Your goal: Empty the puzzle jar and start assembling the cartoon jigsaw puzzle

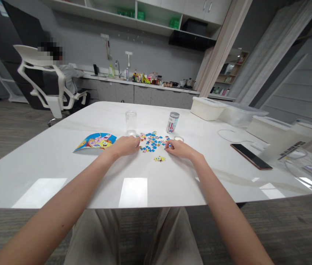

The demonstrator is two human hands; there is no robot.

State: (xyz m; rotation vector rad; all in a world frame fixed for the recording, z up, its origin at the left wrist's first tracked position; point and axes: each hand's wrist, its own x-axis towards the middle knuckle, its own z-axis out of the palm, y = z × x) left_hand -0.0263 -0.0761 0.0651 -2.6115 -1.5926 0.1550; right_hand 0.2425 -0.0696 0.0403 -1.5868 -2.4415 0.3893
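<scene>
Sorting, seemingly, through loose puzzle pieces (152,139) on the table (172,184) — with left hand (128,146) at nine o'clock, right hand (180,148) at four, fingers curled; cannot tell any grip. Calling for light pinches above yellow cluster (160,159) at six.

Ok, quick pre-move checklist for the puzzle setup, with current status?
1. Both hands at the pile: ok, left hand at its left edge, right hand at its right.
2. Piece gripped in either hand: cannot tell, fingertips too small.
3. Yellow face section apart from the loose puzzle pieces: ok.
4. Picture sheet flat: not ok, it curves.
5. Clear jar upright: ok.
6. All pieces face up: cannot tell.
</scene>
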